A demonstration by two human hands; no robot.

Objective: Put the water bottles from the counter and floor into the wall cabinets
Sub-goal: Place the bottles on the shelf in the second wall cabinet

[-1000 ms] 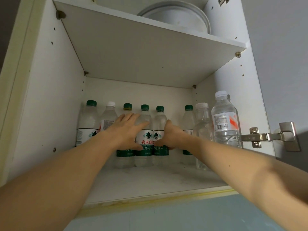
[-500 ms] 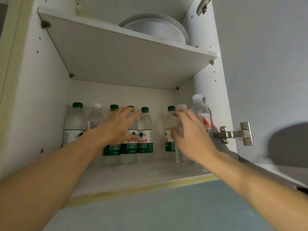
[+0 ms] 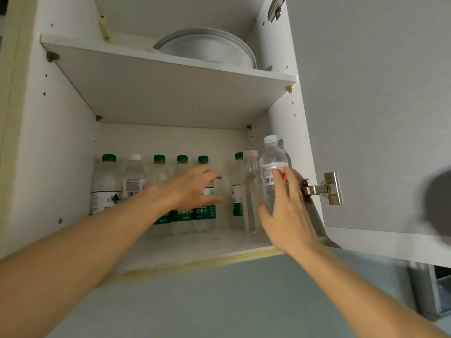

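Note:
Several water bottles stand in a row at the back of the wall cabinet's lower shelf (image 3: 195, 250), most with green caps and green labels (image 3: 181, 215). My left hand (image 3: 192, 189) hovers in front of the middle bottles with fingers loosely spread, holding nothing. A clear bottle with a white cap and red label (image 3: 271, 164) stands at the front right, near the cabinet's side wall. My right hand (image 3: 290, 215) holds it, thumb on its left side and fingers across its front. Behind it stands another white-capped clear bottle (image 3: 251, 191).
The upper shelf (image 3: 170, 93) carries a stack of white plates (image 3: 207, 47). The cabinet door (image 3: 378, 118) hangs open to the right on a metal hinge (image 3: 322, 189). The front strip of the lower shelf is bare. A pale blue wall lies below the cabinet.
My right hand left the green-labelled bottles in the middle, moved right and took hold of the red-labelled bottle. My left hand drew slightly back from the row.

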